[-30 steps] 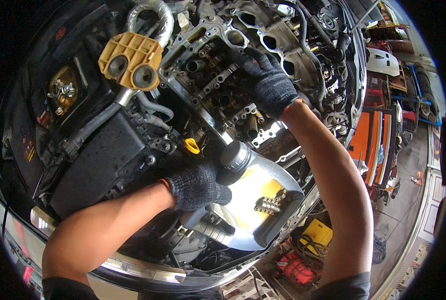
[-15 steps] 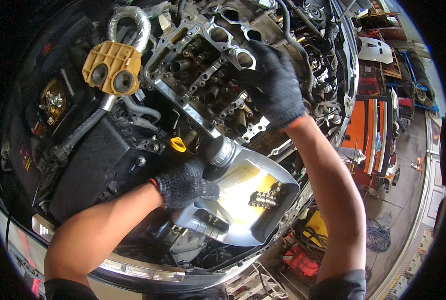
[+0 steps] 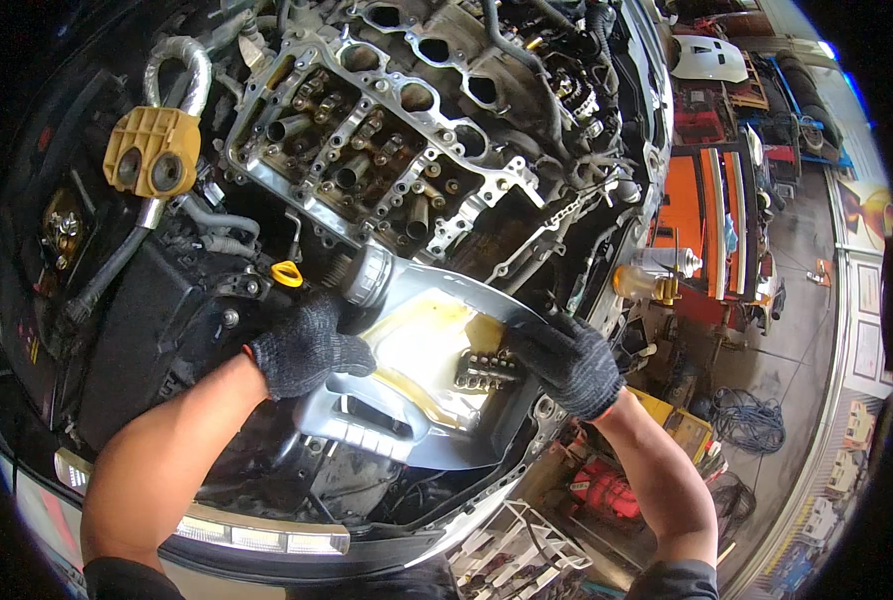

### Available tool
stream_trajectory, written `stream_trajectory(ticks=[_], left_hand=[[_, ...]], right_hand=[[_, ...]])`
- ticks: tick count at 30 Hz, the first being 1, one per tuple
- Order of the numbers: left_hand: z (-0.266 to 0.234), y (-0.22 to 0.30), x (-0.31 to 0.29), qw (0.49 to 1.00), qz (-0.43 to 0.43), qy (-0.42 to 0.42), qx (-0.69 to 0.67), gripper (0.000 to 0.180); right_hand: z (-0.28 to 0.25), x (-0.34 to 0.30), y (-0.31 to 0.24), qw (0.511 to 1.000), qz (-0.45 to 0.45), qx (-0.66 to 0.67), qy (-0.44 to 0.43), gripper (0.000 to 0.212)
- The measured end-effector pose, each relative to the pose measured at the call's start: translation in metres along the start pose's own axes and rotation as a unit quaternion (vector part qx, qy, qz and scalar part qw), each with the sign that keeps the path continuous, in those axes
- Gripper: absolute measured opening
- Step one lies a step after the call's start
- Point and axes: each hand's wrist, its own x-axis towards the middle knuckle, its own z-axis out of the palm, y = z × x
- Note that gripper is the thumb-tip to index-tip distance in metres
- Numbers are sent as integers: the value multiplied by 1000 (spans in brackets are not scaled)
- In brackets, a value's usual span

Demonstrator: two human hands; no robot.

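A grey plastic jug [image 3: 407,285], cut open along one side, lies tilted over the front of the engine bay. Yellowish oil wets its bright inner floor, and a cluster of small metal cylindrical parts [image 3: 485,370] sits at its right end. My left hand [image 3: 312,348], in a black knit glove, grips the jug's left edge between the cap and the handle. Reaching over the right wall, my gloved right hand [image 3: 570,368] has its fingers together beside the metal parts; its fingertips are in shadow. Behind the jug is the opened engine cylinder head [image 3: 352,150], with exposed bores and tubes.
A yellow dipstick loop [image 3: 287,273] rises left of the jug's cap. Farther left, a tan bracket [image 3: 152,150] hangs on a foil-wrapped hose. The car's front edge runs below the jug. An orange cabinet [image 3: 695,220] and a coiled cable [image 3: 749,420] are at the right.
My right hand has moved from above the cylinder head down to the jug's right end. The left hand keeps its grip on the jug. The whole view has shifted.
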Motion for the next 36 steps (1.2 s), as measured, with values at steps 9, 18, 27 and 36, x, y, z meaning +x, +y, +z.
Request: stream_trajectory(ticks=[9,18,27,36], left_hand=[[0,-1,2,1000,-10,-14,-19,61],[1,3,1,997,-43,-23,-54,58],[3,-14,3,982,161,16,101,53],[4,4,2,992,63,34,100,63]], right_hand=[[8,14,5,999,-44,-10,-8,35],[1,26,4,1000,-20,10,3,27],[-26,93,33,996,-36,-58,61,25],[45,198,100,991,-84,-95,46,40]])
